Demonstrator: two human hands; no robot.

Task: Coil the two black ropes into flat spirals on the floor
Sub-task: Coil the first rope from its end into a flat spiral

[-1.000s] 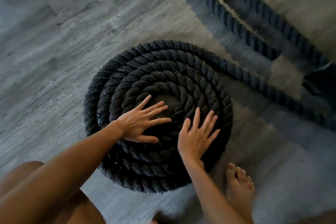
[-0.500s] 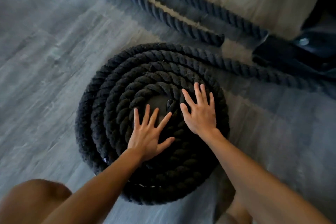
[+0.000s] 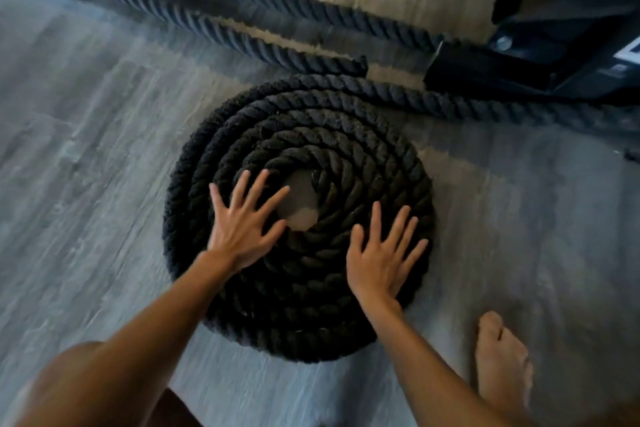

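A thick black twisted rope lies wound into a flat spiral (image 3: 311, 135) on the grey floor, with a small bare patch of floor at its centre. Its loose tail (image 3: 485, 106) runs off to the right from the top of the coil. My left hand (image 3: 244, 220) lies flat with fingers spread on the coil's left inner turns. Flat on the lower right turns rests my right hand (image 3: 381, 253), also spread. Neither hand grips anything. The second black rope (image 3: 214, 24) lies uncoiled beyond the spiral, doubled back, one cut end near the coil's top.
A black metal frame base (image 3: 519, 69) stands at the upper right, where the rope tail leads. My bare right foot (image 3: 502, 357) is on the floor right of the coil, and my left knee is at the bottom left. Grey plank floor surrounds the coil.
Both hands have shifted over the coil: the left moved up and left beside the centre, the right slid down to the lower right turns. The view has also swung, and the coil looks turned.
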